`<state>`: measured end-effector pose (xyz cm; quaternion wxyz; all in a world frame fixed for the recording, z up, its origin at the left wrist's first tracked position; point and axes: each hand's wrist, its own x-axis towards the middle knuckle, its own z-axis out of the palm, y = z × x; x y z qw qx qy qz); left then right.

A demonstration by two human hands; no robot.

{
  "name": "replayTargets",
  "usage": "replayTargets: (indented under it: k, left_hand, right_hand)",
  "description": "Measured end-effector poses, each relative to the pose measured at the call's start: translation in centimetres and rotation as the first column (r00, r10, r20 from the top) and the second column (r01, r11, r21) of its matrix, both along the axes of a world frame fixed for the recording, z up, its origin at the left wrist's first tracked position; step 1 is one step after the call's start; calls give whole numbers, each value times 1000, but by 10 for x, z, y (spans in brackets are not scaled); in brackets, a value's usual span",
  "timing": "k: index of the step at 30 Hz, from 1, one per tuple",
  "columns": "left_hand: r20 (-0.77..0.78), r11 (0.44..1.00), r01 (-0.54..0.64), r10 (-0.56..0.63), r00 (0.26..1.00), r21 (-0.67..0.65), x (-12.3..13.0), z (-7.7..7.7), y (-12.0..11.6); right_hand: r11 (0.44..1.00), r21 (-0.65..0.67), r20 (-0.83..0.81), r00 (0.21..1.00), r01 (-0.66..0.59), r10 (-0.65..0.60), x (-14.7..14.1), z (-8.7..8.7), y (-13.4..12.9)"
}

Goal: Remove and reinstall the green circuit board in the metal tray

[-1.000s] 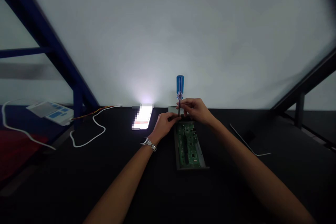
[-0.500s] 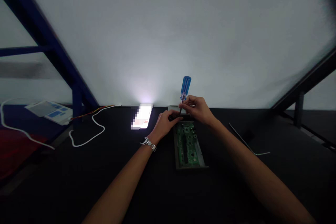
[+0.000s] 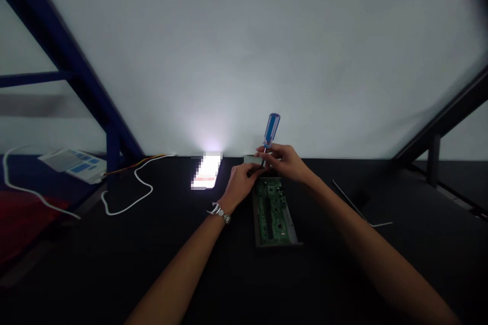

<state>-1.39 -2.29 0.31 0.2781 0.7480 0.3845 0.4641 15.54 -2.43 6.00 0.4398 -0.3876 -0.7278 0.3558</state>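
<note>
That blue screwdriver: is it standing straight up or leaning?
Leaning. The screwdriver slants, its top farther right in the picture than its lower end. What its tip touches cannot be made out.

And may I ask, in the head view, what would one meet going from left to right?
White-and-blue card → looped white cable → glowing screen → left hand → blue screwdriver → thin pale strip → dark support frame.
</note>
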Motion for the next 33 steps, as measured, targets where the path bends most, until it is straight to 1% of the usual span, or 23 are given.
replayTargets:
  k: [2, 4, 7, 10, 15, 18, 20, 22, 24, 25, 28, 31, 33]
  left_hand:
    - [-10, 1000, 28, -28, 1000, 1, -1, -1, 1]
    - [-4, 999, 36, -36, 999, -9, -2, -2, 2]
    - [53, 999, 19, -17, 998, -31, -3, -4, 3]
    - [105, 999, -36, 39, 994, -32, -2, -4, 3]
    - [109, 995, -100, 102, 989, -28, 4, -3, 0]
    - [87, 996, -87, 89, 992, -21, 4, 0, -2]
    - [63, 999, -52, 52, 997, -15, 3, 1, -3]
    - [40, 1000, -6, 6, 999, -9, 0, 3, -3]
    - [23, 1000, 27, -27, 999, -4, -2, 2, -2]
    - [16, 999, 39, -39, 999, -3, -3, 2, -1]
    - [9, 999, 43, -43, 999, 4, -2, -1, -1]
    - [52, 1000, 16, -17, 999, 8, 1, -3, -2]
    - [79, 1000, -22, 21, 997, 15, 4, -4, -3]
  right_hand:
    - [999, 9, 20, 999, -46, 46, 4, 4, -1]
    - [999, 27, 29, 999, -38, 37, 5, 5, -1]
    - [998, 37, 4, 999, 43, -43, 2, 1, 0]
    - [991, 25, -41, 991, 128, -127, -4, -5, 1]
    - [946, 111, -125, 948, 306, -292, -16, -15, 2]
    - [928, 123, -138, 932, 352, -336, -17, -16, 2]
    - [950, 80, -112, 950, 301, -291, -14, -14, 2]
    - [986, 13, -69, 984, 167, -165, -8, -7, 1]
    - [999, -25, -28, 999, 41, -42, -1, 0, 1]
    - [999, -37, -4, 1000, 17, -17, 2, 3, 1]
    - [999, -22, 28, 999, 32, -31, 6, 6, 1]
    - [997, 12, -37, 996, 82, -82, 2, -1, 2]
    - [991, 46, -93, 988, 128, -124, -3, -7, 2]
